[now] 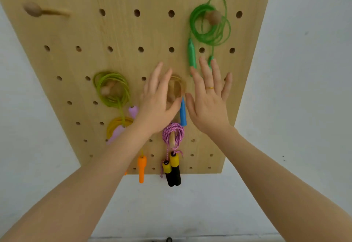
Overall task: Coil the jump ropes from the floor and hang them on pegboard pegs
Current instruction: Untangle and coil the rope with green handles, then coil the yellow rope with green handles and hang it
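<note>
On the pegboard (133, 36), a lime rope (112, 91) hangs coiled at nine o'clock of my left hand (158, 106), its grip released. A tan coil (177, 87) hangs between it and my right hand (207, 104), equally released, with the green rope (209, 26) pegged at twelve o'clock.

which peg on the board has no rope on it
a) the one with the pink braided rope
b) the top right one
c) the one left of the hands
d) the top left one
d, the top left peg sticks out bare, while the other three each carry a coil.
</note>
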Motion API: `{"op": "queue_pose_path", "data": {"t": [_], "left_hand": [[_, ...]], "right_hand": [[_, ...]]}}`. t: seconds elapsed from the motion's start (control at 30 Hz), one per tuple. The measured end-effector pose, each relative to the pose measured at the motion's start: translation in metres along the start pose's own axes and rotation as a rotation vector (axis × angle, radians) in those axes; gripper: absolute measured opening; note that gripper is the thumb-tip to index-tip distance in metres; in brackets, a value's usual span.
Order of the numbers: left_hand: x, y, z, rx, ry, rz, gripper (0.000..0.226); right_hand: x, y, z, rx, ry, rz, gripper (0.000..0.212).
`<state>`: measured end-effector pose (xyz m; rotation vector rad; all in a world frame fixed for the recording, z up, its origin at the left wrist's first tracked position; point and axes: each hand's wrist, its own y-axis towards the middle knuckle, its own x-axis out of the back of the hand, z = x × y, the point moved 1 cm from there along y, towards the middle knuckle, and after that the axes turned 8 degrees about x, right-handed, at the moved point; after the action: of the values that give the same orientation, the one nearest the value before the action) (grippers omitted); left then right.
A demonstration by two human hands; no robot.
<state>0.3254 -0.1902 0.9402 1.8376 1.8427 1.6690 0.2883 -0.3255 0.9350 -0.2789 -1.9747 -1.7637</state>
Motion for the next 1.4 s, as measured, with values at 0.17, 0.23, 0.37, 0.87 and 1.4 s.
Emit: {"op": "queue_pose_path", "data": {"t": [0.17, 0.23, 0.37, 0.87, 1.4], "left_hand": [[0.021, -0.068, 0.045, 0.034, -0.055, 0.050, 0.056], [0.023, -0.094, 0.070, 0.065, -0.123, 0.068, 0.043], [0.004, -0.177, 0.132, 0.282, -0.169, 0.209, 0.020], [-0.180, -0.536, 0.355, 1.303, 0.046, 0.704, 0.023], [-0.454, -0.827, 0.484, 1.384, 0.090, 0.789, 0.036]], "right_hand": [[-0.012, -0.048, 0.068, 0.120, 0.124, 0.087, 0.031], [-0.020, -0.068, 0.089, 0.107, 0.274, 0.182, 0.028], [-0.051, -0.132, 0.127, -0.059, 0.493, 0.506, 0.032], [-0.275, -0.537, 0.205, -0.108, 0.425, 1.851, 0.032], [-0.502, -0.934, 0.183, -0.517, 0.264, 1.568, 0.053]]}}
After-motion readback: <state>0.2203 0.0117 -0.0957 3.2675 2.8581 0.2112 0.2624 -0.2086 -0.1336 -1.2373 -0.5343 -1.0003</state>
